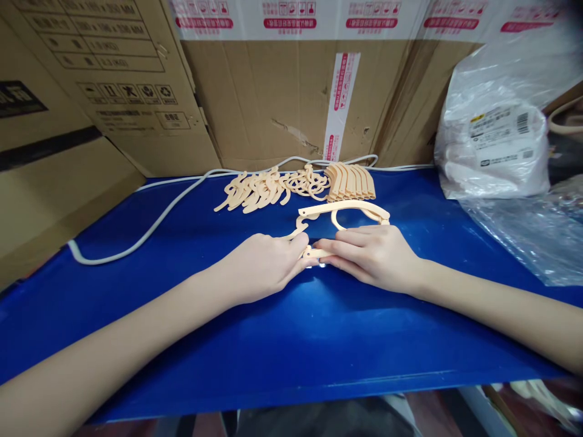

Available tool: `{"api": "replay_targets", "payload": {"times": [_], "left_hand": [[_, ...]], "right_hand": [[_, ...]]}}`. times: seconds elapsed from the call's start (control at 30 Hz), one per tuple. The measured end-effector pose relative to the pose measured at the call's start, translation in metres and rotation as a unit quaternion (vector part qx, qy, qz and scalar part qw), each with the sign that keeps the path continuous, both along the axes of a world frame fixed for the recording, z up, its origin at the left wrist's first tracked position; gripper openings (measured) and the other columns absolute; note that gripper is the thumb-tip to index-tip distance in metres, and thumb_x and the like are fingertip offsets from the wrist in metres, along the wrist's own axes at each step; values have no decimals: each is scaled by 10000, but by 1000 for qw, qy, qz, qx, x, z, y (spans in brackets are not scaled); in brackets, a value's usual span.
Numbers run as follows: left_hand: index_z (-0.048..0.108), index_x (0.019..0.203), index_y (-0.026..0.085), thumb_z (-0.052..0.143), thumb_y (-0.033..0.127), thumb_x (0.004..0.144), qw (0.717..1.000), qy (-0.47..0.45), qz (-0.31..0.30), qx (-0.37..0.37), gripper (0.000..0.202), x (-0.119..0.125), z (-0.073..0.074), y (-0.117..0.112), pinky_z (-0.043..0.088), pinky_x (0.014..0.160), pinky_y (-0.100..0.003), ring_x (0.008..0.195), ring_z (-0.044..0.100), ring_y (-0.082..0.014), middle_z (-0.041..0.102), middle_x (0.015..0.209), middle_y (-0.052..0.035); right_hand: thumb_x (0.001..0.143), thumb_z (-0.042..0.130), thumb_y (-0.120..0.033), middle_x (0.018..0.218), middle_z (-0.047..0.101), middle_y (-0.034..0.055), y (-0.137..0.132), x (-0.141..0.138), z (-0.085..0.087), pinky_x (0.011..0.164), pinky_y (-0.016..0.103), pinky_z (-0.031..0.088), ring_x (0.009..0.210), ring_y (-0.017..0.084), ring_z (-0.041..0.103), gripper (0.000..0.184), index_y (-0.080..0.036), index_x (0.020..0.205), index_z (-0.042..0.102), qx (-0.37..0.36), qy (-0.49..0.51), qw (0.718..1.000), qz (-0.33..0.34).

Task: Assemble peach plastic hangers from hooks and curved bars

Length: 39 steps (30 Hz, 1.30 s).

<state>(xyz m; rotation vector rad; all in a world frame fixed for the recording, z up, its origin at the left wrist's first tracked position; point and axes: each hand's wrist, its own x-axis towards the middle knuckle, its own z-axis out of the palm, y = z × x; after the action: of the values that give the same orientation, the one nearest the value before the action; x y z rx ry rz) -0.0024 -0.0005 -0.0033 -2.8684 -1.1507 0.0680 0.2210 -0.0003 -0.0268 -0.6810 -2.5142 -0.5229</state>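
My left hand (266,267) is closed, thumb and fingers pinching a small beige plastic part at its hole-marked end. My right hand (376,252) grips the other end of a beige hanger arm (315,252), so the two hands meet over the blue table. Just beyond the fingers lies another long, slightly bent hanger arm (337,207) with a hole at its left end. A curved beige hook piece (300,222) shows above my left fingertips, and a round loop (336,220) shows above my right hand. My fingers hide how these parts join.
Behind the hands lie a pile of loose curved pieces (257,189), a heap of hooks (304,181) and a neat row of hanger arms (350,182). A white cable (159,221) crosses the blue table (282,358). Cardboard boxes (273,91) and a plastic bag (496,133) border it.
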Motion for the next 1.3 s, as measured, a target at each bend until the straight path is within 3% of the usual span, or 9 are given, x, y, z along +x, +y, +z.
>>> {"api": "replay_targets", "payload": {"times": [0.13, 0.47, 0.77, 0.9, 1.17, 1.3], "left_hand": [[511, 908, 158, 327, 389, 1015, 1000, 18, 3, 16, 315, 0, 0, 0, 316, 479, -267, 614, 664, -220, 657, 683, -46], [499, 841, 175, 293, 402, 1022, 999, -34, -2, -40, 356, 0, 1, 1, 363, 507, -274, 605, 645, -202, 651, 729, -33], [519, 865, 152, 311, 364, 1016, 995, 10, -46, 88, 333, 0, -7, 2, 251, 415, -259, 534, 635, -213, 647, 658, -62], [518, 865, 158, 302, 379, 1016, 994, 12, -46, 103, 344, 0, -7, 1, 254, 412, -255, 535, 639, -213, 631, 617, -51], [504, 859, 175, 328, 423, 1014, 1000, -26, -5, 4, 342, 0, -4, 1, 312, 482, -254, 621, 651, -202, 654, 713, -32], [503, 835, 182, 308, 418, 1021, 998, -46, 8, -47, 359, 1, 1, 1, 323, 496, -250, 571, 615, -177, 637, 693, -11]], "right_hand": [[993, 459, -320, 703, 676, -11, 0, 0, 0, 573, 256, 404, 622, 118, 635, 293, -160, 1004, 704, 6, 2, 1000, -1], [986, 484, -318, 632, 649, -25, -2, -2, 2, 544, 245, 374, 576, 99, 616, 278, -164, 957, 714, 47, -1, 999, -11], [1000, 447, -316, 715, 686, -3, 1, 0, 1, 570, 251, 381, 642, 115, 651, 296, -148, 999, 691, -28, 3, 1000, 5], [1000, 448, -321, 715, 689, -7, 1, 0, 0, 566, 248, 376, 639, 107, 648, 291, -157, 998, 688, -32, 6, 999, 3], [1009, 426, -330, 713, 690, -7, 1, 0, 0, 572, 240, 389, 605, 96, 614, 320, -166, 1006, 702, 11, -2, 1000, -10], [1001, 450, -318, 658, 657, -21, 1, 0, 0, 544, 251, 360, 548, 94, 568, 300, -172, 970, 711, 44, -5, 999, -9]]}}
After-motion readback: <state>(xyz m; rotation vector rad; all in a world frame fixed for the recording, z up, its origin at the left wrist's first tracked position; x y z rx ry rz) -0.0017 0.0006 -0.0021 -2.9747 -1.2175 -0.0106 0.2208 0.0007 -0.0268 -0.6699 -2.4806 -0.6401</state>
